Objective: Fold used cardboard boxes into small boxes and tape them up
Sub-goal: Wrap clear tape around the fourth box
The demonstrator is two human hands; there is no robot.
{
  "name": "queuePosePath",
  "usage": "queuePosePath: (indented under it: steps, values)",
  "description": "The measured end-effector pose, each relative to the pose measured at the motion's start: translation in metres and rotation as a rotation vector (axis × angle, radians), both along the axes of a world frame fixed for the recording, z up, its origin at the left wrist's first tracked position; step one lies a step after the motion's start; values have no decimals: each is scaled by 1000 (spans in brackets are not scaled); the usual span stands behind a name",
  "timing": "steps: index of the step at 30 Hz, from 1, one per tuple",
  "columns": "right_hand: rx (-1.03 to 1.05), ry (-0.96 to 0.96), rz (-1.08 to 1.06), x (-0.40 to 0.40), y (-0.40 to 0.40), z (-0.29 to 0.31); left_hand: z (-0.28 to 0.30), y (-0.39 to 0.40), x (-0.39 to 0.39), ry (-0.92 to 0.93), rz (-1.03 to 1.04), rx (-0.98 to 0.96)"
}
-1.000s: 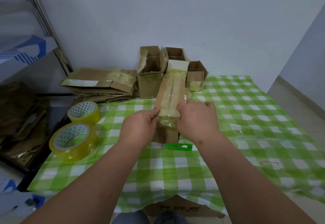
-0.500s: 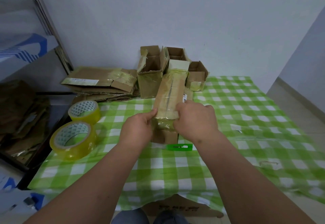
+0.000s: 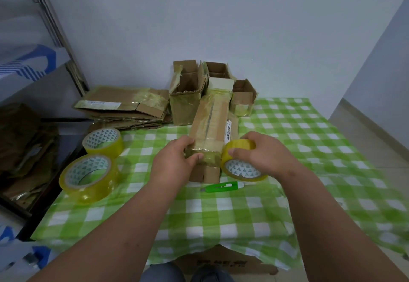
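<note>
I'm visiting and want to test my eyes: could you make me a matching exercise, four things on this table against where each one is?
Things:
1. long cardboard box
2. green utility knife
3. tape roll with a trailing strip
4. flattened cardboard stack

Places:
A. back left, by the wall
B. in the right hand
C. held at its near end by the left hand
D. lying just in front of the long box

Pairs: 1-C, 2-D, 3-B, 4-A

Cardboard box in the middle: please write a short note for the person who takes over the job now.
Left hand grips the near end of the long box, thumb on the tape band. Right hand holds a tape roll against the box's right side. Two spare rolls lie left, green cutter in front. Three open boxes stand behind. Done: band across near end. Left: cut tape, finish sealing.
</note>
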State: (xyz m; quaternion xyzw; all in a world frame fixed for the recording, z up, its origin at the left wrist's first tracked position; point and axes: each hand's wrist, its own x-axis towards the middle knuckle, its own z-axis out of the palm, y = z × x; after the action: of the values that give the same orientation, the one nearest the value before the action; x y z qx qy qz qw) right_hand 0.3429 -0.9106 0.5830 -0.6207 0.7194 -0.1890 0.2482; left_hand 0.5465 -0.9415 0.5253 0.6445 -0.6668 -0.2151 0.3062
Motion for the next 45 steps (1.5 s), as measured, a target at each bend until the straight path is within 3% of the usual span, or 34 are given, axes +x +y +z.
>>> queuePosePath:
  steps: [2, 10, 15, 19, 25, 32, 35, 39, 41, 45]
  values:
    - [-35, -164, 4, -4, 5, -4, 0, 0, 1, 51, 2, -20]
    - [-231, -474, -14, 11, 26, 8, 22, 8, 15, 288, 73, -87]
    - [-233, -626, 21, 41, 46, 11, 33, 13, 36, 502, 143, -92]
    - [-186, -727, 33, 64, 61, 0, 37, 22, 53, 742, 87, -25]
    - [-94, -791, 37, 101, 82, -33, 17, 33, 70, 529, 10, 291]
    - [-116, -834, 92, 113, 90, -44, 21, 40, 63, 508, -54, 190]
    - [-117, -835, 102, 111, 90, -48, 22, 32, 66, 299, 11, 155]
    - [-99, -874, 126, 107, 88, -51, 24, 28, 71, -159, 106, 213]
    - [-78, -896, 145, 104, 87, -51, 21, 23, 77, -141, 114, 229]
    - [-47, -905, 187, 102, 82, -53, 5, 14, 89, 159, 45, 226]
